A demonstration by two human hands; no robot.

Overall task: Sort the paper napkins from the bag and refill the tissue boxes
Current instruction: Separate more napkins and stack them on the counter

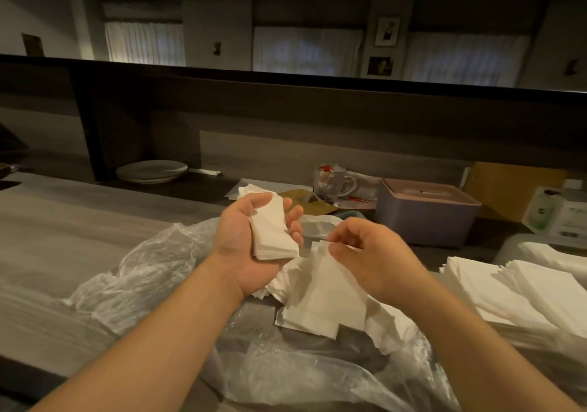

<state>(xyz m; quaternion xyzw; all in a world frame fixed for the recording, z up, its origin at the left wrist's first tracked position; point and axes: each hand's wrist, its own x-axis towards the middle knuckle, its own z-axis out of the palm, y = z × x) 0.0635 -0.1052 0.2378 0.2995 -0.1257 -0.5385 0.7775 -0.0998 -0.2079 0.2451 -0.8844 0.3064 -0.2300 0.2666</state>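
Observation:
My left hand [246, 240] is palm up and grips a small stack of folded white napkins [273, 230]. My right hand [365, 259] pinches the top edge of a single napkin [330, 294] that hangs over a loose heap of napkins. The heap lies on a crumpled clear plastic bag [152, 268] spread over the counter. A pink tissue box [425, 208] with a slot lid stands behind my right hand. Neat stacks of sorted napkins [514, 287] lie at the right.
A glass mug [332, 183] and some papers sit behind the hands. White plates [152, 170] are stacked at the back left. A cardboard box [511, 186] and a white carton [556, 214] stand at the far right. A white container rim [514, 243] shows behind the sorted stacks.

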